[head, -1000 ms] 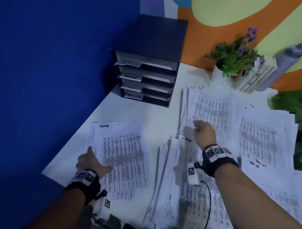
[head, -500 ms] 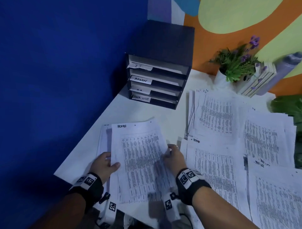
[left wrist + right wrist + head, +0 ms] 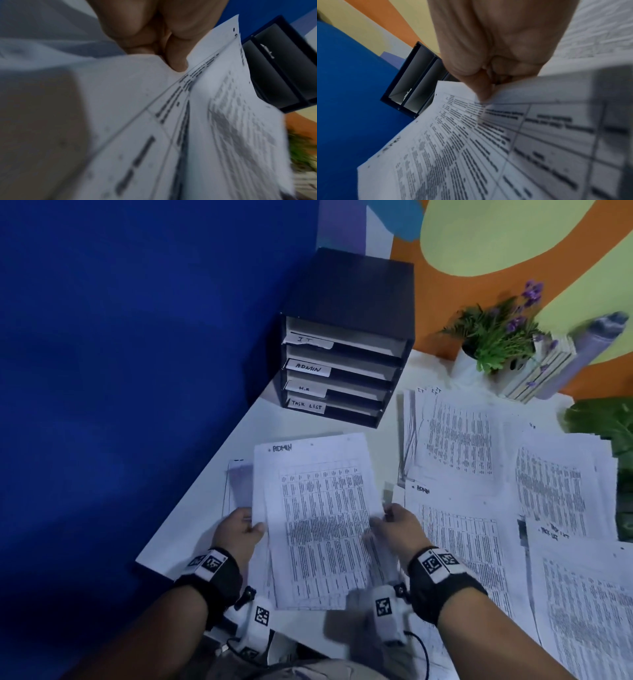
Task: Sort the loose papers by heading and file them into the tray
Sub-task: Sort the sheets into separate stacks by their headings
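ADMIN sheets (image 3: 318,518) lifted; right hand (image 3: 399,530) now gripping edge.

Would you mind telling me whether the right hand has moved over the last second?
Yes. The right hand has left the middle pile and crossed leftward, toward the blue wall, and now grips the right edge of the ADMIN stack, opposite the left hand.

I'm looking at an office: a labelled filing tray (image 3: 346,371), printed sheets (image 3: 459,440) spread across a white worktop (image 3: 205,508), a potted plant (image 3: 493,337) by the painted wall (image 3: 513,234).
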`<act>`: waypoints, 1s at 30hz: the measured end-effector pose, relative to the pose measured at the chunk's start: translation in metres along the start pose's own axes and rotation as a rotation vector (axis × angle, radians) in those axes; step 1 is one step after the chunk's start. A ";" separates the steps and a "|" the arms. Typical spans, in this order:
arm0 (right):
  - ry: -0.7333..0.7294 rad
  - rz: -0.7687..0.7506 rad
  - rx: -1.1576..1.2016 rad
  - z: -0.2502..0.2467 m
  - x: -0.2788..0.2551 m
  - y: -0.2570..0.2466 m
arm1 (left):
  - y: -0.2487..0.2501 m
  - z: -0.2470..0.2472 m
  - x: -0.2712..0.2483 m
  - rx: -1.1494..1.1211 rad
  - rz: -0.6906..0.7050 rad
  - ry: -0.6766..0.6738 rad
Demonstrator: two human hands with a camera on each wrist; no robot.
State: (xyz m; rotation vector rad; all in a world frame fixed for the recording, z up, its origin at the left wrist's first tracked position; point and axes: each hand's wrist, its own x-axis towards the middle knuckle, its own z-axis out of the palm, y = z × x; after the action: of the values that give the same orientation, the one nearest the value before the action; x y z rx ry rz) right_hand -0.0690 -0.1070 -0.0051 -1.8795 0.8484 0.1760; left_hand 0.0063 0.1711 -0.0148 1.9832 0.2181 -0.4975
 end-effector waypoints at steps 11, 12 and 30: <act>0.260 0.070 -0.173 0.001 -0.003 0.009 | -0.008 -0.014 0.003 0.611 -0.133 0.010; 0.258 0.078 -0.178 0.002 -0.004 0.009 | -0.011 -0.013 0.004 0.524 -0.124 0.003; 0.009 0.001 0.499 0.010 -0.023 -0.004 | -0.007 -0.018 0.006 -0.078 0.029 0.090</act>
State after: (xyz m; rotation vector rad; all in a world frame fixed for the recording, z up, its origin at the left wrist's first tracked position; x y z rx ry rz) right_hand -0.0808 -0.0872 0.0041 -1.4126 0.8115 -0.0435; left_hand 0.0136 0.1904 -0.0164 1.9314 0.2614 -0.3759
